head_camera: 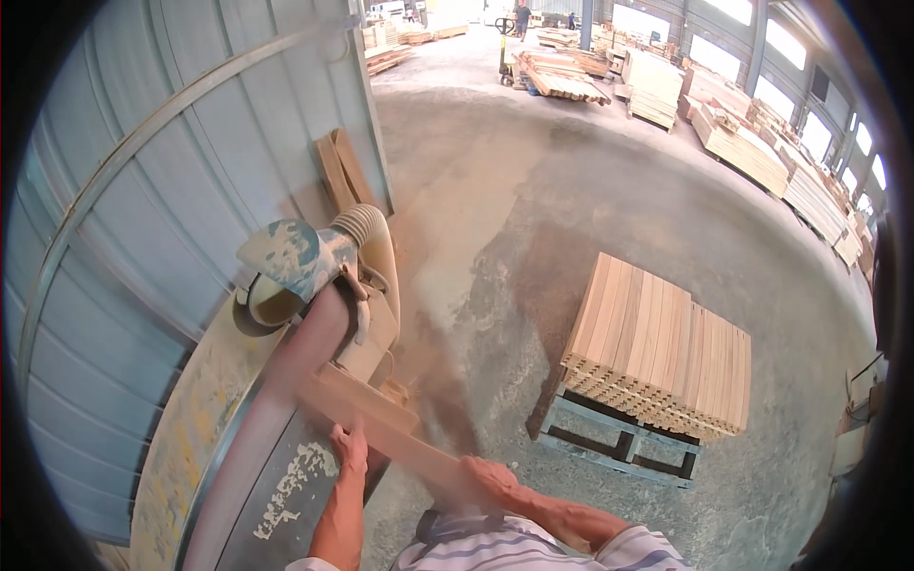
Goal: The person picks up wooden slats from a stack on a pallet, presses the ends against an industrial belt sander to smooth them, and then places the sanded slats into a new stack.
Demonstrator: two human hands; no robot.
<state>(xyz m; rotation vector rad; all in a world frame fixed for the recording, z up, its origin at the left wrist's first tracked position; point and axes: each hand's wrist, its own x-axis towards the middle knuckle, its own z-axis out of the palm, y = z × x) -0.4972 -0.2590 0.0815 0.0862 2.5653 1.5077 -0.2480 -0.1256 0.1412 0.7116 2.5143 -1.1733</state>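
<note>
A long wooden board (421,451) slants across in front of me, its far end against the abrasive belt (285,385) of a belt sander. My left hand (350,446) grips the board near the belt, thumb up along its near side. Around the near end, close to my waist, my right hand (489,478) is closed. A second flat wooden piece (375,400) lies just behind the board, beside the sander. Dust blurs the contact between board and belt. Below the belt is the dark worn metal table (285,471) of the machine.
A paint-worn hood (282,253) and ribbed dust hose (368,228) top the sander's far end. Left stands a corrugated metal wall (143,214). To my right, stacked slats (657,342) rest on a blue pallet (621,446). Farther off are a pallet jack (504,53), lumber stacks and a person (523,18).
</note>
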